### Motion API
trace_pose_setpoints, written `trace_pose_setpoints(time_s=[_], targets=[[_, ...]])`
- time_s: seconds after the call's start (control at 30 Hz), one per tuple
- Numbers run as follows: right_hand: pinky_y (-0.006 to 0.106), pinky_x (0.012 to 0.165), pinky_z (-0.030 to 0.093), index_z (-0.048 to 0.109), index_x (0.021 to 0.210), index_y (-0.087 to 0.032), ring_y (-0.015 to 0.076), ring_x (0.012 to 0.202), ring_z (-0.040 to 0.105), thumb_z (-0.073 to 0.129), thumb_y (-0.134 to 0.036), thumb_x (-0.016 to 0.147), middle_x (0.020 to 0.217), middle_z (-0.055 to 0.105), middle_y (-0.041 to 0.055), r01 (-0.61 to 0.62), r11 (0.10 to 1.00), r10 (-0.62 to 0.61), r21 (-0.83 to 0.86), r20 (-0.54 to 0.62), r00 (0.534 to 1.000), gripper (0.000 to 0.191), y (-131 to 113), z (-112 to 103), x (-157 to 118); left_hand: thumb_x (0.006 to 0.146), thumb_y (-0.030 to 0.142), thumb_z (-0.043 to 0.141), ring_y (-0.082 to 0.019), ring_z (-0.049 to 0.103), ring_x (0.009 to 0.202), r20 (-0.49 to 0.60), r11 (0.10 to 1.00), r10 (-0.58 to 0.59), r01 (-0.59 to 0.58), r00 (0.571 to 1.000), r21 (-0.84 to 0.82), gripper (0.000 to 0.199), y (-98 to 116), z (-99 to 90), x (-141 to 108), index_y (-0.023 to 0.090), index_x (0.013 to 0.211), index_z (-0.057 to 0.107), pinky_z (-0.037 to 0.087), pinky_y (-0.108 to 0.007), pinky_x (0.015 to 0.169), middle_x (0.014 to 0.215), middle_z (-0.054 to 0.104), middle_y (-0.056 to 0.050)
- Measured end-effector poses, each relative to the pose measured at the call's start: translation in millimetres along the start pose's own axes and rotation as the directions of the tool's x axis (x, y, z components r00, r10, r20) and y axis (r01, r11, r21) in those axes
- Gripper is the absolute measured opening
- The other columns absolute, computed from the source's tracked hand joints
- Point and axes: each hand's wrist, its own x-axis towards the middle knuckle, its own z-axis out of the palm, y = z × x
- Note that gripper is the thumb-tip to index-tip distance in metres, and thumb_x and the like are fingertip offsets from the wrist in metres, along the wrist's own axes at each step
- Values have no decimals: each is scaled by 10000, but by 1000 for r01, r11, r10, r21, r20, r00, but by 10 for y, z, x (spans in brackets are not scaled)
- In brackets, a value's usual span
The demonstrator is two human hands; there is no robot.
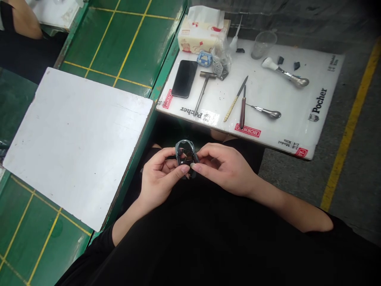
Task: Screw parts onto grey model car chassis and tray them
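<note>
Between both hands, over my dark-clothed lap, is a small black part with an arched grey frame (185,143). What kind of part it is I cannot make out. My left hand (160,174) pinches its left side, thumb along the lower edge and fingers curled behind. On the opposite side my right hand (224,167) grips it between thumb and index finger. My fingers partly hide its lower portion.
Beyond my hands, a white board (285,131) bears a phone (184,78), small hammer (205,91), file (236,97), dark-red-handled tool (243,109), metal-handled tools (272,114), tissue box (199,37) and clear cup (263,44). Left lies a white sheet (80,143); another person's arm (25,18) shows.
</note>
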Motion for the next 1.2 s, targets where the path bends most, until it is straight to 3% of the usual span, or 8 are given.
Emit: trace_pose_setpoints(time_s=[0.27, 0.57, 0.8, 0.93, 1.2], targets=[[343, 681, 548, 874, 1036, -236, 185, 782, 706, 919, -406, 1097, 981, 798, 29, 22, 1000, -22, 2, -16, 1000, 186, 16, 39, -11, 969, 241, 1129, -226, 940, 873, 14, 1000, 12, -11, 1000, -25, 402, -48, -9, 6, 218, 1317, 928, 842, -364, 832, 1174, 941, -75], [352, 687, 568, 890, 1052, -236, 195, 786, 704, 929, -449, 1092, 979, 807, 33, -36, 998, 37, 57, -12, 999, 220, 0, 76, -13, 992, 189, 1103, -204, 945, 869, 13, 997, 14, -13, 1000, -83, 357, -53, 0, 12, 238, 1312, 952, 841, -333, 822, 1187, 946, -66], [386, 786, 640, 910, 1112, -260, 260, 923, 797, 986, -679, 1077, 1057, 883, 68, -99, 957, 108, 274, -18, 994, 427, -30, -4, 11, 931, 258, 1158, -114, 849, 664, 34, 967, -138, 143, 990, -213, 353, 62, 25, 86, 211, 1214, 953, 733, -196, 626, 1111, 921, -25], [402, 849, 690, 905, 1107, -269, 283, 962, 830, 1081, -649, 1000, 1034, 885, 57, -136, 925, 132, 355, 35, 991, 432, -6, 35, 31, 926, 283, 1162, -99, 819, 640, 67, 954, -181, 192, 981, -229, 348, 95, 46, 101, 192, 1170, 931, 705, -177, 598, 1091, 901, -29], [391, 822, 659, 911, 1105, -262, 262, 922, 802, 1116, -627, 971, 1056, 887, 61, -142, 923, 141, 358, 29, 990, 440, 15, 33, 46, 935, 283, 1159, -102, 832, 657, 89, 943, -217, 233, 972, -238, 350, 113, 48, 106, 191, 1194, 943, 727, -182, 619, 1084, 902, -26]])
